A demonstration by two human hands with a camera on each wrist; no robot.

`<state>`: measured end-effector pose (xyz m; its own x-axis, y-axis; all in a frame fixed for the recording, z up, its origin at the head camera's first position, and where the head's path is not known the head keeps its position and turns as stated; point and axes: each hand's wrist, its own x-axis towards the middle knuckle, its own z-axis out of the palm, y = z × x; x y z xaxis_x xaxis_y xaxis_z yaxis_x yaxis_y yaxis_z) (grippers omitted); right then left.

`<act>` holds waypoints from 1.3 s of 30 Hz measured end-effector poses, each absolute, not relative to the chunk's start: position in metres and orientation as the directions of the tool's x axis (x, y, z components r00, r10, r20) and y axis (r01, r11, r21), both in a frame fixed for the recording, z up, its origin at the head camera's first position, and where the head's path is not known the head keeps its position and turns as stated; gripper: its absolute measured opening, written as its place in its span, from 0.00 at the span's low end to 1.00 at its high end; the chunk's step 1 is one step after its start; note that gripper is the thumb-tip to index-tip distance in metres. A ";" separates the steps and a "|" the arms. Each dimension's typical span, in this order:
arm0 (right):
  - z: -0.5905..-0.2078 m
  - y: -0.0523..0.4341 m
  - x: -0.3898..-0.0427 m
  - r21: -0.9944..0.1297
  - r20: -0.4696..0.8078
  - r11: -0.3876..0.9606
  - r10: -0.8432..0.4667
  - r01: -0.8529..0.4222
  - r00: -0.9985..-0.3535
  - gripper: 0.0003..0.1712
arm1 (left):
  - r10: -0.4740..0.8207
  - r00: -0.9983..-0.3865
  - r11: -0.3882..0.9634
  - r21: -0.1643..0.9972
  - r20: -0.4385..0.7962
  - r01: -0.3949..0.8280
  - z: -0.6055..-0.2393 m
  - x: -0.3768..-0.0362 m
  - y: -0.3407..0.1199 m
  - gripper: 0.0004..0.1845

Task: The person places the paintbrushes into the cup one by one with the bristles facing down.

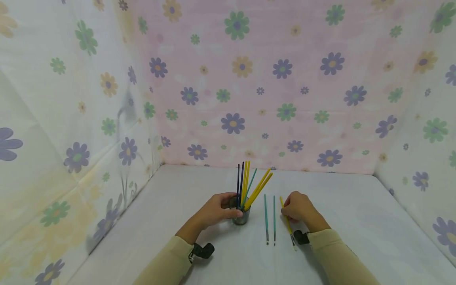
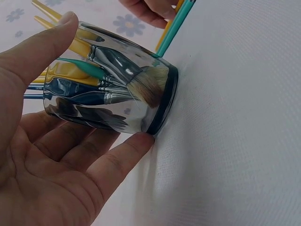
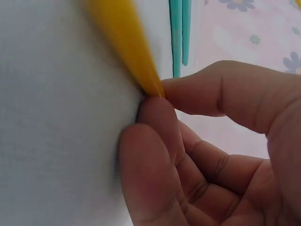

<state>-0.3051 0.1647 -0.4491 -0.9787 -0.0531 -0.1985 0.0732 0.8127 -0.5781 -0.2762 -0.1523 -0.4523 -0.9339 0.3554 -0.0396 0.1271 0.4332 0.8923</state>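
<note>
My left hand (image 1: 217,209) holds a clear glass (image 2: 113,80) between thumb and fingers. Several paintbrushes stand in it bristles down, their yellow, green and dark blue handles (image 1: 243,182) leaning out of the top. To the right, my right hand (image 1: 298,208) pinches a yellow paintbrush (image 3: 124,40) by its handle between thumb and index finger. That brush lies slanted close over the table, bristle end toward me. Between the hands two green paintbrushes (image 1: 266,217) lie side by side on the table, bristles toward me.
A white cloth covers the table (image 1: 142,245). Flower-patterned fabric (image 1: 263,107) hangs along the back and both sides. A small black device (image 1: 204,250) is strapped to the left wrist, another (image 1: 301,237) to the right.
</note>
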 end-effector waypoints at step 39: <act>-0.445 0.164 -0.304 -0.637 -0.182 0.767 -0.042 0.085 -0.982 0.11 | 0.361 -0.932 0.412 0.903 -0.037 0.123 -0.453 -0.277 -0.153 0.46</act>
